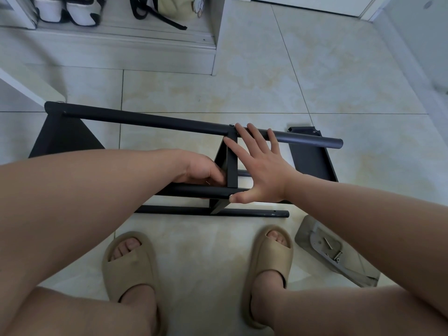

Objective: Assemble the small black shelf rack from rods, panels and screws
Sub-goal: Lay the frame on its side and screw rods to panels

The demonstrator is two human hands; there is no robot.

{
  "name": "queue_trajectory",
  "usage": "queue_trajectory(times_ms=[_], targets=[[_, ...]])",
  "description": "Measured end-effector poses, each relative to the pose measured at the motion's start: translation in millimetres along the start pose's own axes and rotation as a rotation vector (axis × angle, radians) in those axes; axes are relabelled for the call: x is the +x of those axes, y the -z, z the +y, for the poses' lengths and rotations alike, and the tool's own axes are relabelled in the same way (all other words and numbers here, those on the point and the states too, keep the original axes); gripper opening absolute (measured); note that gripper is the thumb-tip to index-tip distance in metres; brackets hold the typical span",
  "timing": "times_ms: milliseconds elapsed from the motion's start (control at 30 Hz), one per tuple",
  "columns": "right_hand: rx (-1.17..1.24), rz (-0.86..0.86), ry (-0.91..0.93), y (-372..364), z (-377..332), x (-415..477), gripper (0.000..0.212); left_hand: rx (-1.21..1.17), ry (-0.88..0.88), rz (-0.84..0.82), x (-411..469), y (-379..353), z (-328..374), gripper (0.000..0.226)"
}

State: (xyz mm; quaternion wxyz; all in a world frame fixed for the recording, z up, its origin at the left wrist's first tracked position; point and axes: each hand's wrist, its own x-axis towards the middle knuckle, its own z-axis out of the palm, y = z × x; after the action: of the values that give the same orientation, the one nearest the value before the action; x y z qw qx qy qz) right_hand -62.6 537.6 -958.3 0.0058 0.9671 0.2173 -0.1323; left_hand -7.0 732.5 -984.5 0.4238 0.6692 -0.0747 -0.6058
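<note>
The black shelf rack (145, 120) lies on its side on the tiled floor, with long rods running left to right and a middle panel (231, 163) fixed between them. My right hand (260, 166) is spread flat, fingers straight across the upper rod and the middle panel, thumb at the end of the near rod (194, 191). My left hand (203, 169) reaches in beside the middle panel, its fingers curled against the near rod; a small thin metal piece shows at its fingertips. A loose black panel (312, 156) lies on the floor to the right.
A clear plastic bag (327, 248) with screws and a small metal tool lies on the floor at the right. My feet in beige slippers (131, 260) stand just below the rack. A white shoe cabinet (121, 37) stands at the back left.
</note>
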Motion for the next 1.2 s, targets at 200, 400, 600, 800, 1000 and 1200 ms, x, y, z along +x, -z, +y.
queue_trajectory(times_ms=[200,400,600,800,1000,1200], targets=[[0.0,-0.001,0.0,1.0,-0.1,-0.1,0.125,-0.038,-0.026,-0.001,1.1,0.6,-1.2,0.017],[-0.003,0.0,0.001,0.8,0.1,-0.1,0.125,-0.079,0.061,-0.026,3.1,1.8,-1.3,0.02],[0.004,0.004,0.002,0.3,0.0,-0.1,0.125,-0.059,0.101,-0.024,5.7,2.6,-2.7,0.022],[0.005,0.002,-0.001,0.9,0.1,0.0,0.125,-0.035,0.043,-0.066,3.8,3.6,-2.3,0.019],[0.001,-0.002,-0.002,1.1,-0.2,0.1,0.125,-0.015,-0.004,-0.066,2.8,3.2,-2.5,0.037],[0.002,0.009,0.0,0.5,0.5,-0.1,0.124,-0.043,-0.022,-0.065,3.8,4.2,-3.6,0.035]])
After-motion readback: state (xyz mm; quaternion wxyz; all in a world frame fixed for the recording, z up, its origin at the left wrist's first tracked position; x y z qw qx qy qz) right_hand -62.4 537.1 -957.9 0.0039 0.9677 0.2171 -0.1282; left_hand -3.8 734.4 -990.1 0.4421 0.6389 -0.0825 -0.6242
